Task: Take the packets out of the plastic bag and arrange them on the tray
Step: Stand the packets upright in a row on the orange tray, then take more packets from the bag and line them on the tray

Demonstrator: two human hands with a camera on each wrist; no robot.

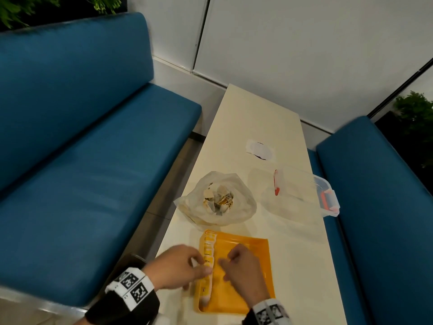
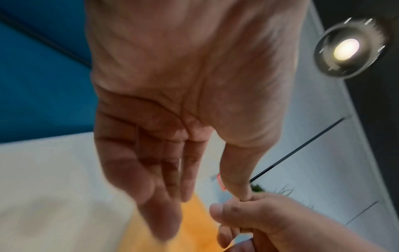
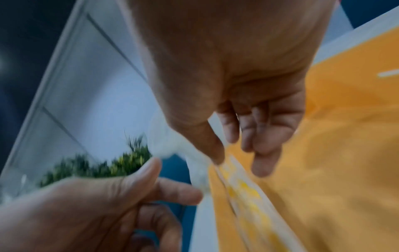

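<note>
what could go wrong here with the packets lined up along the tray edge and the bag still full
1. The row of packets leans against the left wall of the orange tray; the left hand and right hand working close by could knock it flat.
2. The plastic bag sits near the table edge, so a careless reach might push it off.
</note>
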